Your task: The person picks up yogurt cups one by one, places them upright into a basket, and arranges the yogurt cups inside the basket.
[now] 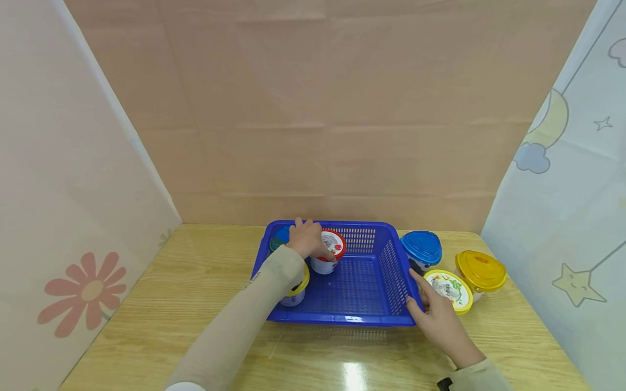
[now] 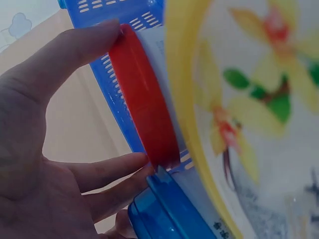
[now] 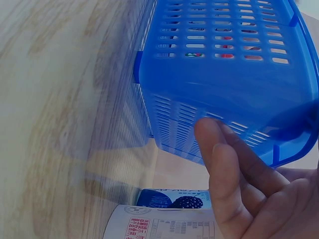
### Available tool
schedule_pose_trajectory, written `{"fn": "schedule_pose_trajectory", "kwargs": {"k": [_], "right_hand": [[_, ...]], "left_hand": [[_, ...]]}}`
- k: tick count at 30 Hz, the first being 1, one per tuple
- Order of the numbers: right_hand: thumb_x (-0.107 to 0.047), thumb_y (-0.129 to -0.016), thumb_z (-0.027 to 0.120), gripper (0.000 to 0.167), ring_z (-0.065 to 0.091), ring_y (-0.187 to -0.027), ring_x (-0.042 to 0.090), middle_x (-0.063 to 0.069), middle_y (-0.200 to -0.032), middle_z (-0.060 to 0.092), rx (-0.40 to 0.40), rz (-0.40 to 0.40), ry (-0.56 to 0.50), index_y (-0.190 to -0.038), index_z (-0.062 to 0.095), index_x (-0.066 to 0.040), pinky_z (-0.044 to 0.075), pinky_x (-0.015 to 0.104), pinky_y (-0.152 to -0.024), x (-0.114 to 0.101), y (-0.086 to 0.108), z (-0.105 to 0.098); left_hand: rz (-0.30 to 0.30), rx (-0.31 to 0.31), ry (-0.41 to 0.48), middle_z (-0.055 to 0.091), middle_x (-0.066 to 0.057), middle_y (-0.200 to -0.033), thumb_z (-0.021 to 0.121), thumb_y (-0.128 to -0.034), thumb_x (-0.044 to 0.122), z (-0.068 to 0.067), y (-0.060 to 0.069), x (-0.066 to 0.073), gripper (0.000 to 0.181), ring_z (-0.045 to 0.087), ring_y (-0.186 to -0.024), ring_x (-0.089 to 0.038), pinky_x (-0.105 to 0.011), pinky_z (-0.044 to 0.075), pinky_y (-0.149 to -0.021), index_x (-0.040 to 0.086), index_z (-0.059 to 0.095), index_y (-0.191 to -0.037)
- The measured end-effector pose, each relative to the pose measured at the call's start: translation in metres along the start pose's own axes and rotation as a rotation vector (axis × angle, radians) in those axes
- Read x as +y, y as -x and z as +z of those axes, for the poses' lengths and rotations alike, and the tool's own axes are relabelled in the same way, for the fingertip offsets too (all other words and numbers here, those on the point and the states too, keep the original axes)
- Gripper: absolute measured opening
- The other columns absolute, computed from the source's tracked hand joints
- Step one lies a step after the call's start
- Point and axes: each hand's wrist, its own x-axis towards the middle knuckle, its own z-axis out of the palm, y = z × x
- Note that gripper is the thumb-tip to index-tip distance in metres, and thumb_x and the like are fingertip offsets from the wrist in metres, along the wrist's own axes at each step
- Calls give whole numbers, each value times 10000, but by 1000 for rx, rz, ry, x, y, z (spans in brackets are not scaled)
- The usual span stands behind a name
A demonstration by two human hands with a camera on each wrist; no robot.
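My left hand [image 1: 305,240] reaches into the blue basket [image 1: 342,319] and grips a red-lidded tub [image 1: 326,265]. In the left wrist view the thumb and fingers of the hand [image 2: 55,124] lie on the red lid's rim [image 2: 144,99]. Close by in the basket are a blue-lidded tub [image 2: 169,209] and a yellow-lidded tub [image 1: 293,297]. My right hand [image 1: 440,320] is at the basket's right rim, thumb and fingers spread against it. The right wrist view shows that hand [image 3: 249,184] with bent fingers beside the basket's outer wall [image 3: 224,84].
Right of the basket on the wooden table [image 1: 195,304] stand a blue-lidded tub [image 1: 421,247], a yellow-lidded tub with a floral lid [image 1: 450,290] and an orange-yellow-lidded tub [image 1: 481,270]. A beige backdrop [image 1: 313,136] rises behind, with patterned side panels.
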Motion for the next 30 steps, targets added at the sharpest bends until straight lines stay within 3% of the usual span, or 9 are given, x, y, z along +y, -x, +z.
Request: {"fn": "schedule_pose_trajectory", "kwargs": {"k": [8,14,30], "right_hand": [[-147,-984,574,627,688,-842,163,206,-1103,720,-14,12,-16,-1552,321,-59,524,233,-621,2,-1,0],[-151,-985,574,629,705,-875,188,222,-1128,711,-20,13,-20,-1554,320,-64,537,223,-648,3,-1,-1],[-156,-991,573,626,690,-887,183,221,-1136,708,-22,26,-25,-1556,319,-69,532,228,-659,2,-1,-2]], "left_hand": [[27,13,-9,617,-94,-1209,900,-649,532,2,0,1,801,400,-1148,-312,-481,395,-999,85,638,-1261],[22,-8,0,645,-82,-1137,878,-677,536,1,1,2,691,397,-1151,-312,-486,410,-978,90,694,-1172],[15,-18,33,642,-84,-1194,895,-699,437,-1,2,0,670,396,-1168,-313,-484,406,-991,102,663,-1232]]}}
